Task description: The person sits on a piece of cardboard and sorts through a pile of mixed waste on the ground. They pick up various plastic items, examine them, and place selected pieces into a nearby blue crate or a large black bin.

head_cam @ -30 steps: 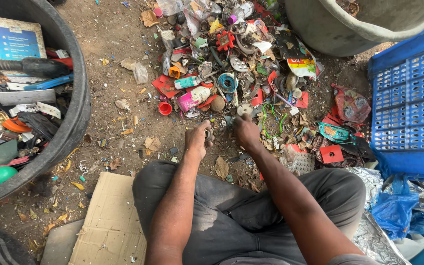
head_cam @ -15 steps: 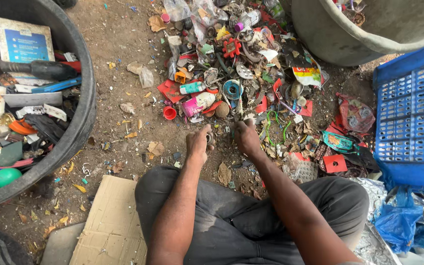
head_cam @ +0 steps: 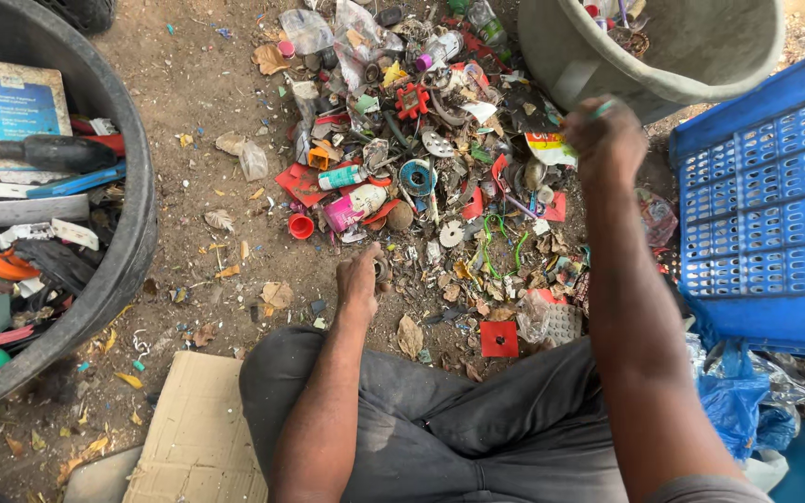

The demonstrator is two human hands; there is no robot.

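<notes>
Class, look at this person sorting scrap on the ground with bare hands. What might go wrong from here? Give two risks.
1. The left hand rests bare in the scrap pile of broken plastic and metal bits, so a cut seems likely.
2. The right hand, raised near the grey tub, appears to grip a small green piece; it may fall outside the rim.

Dirt ground (head_cam: 197,121): scrap pile (head_cam: 421,168), cardboard (head_cam: 197,438), probably dry leaves.

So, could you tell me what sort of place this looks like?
Probably an outdoor scrap-sorting spot on bare dirt ground. A heap of mixed plastic scraps lies before the seated person, with a black tub of sorted junk, a grey bucket and a blue crate around it.
</notes>
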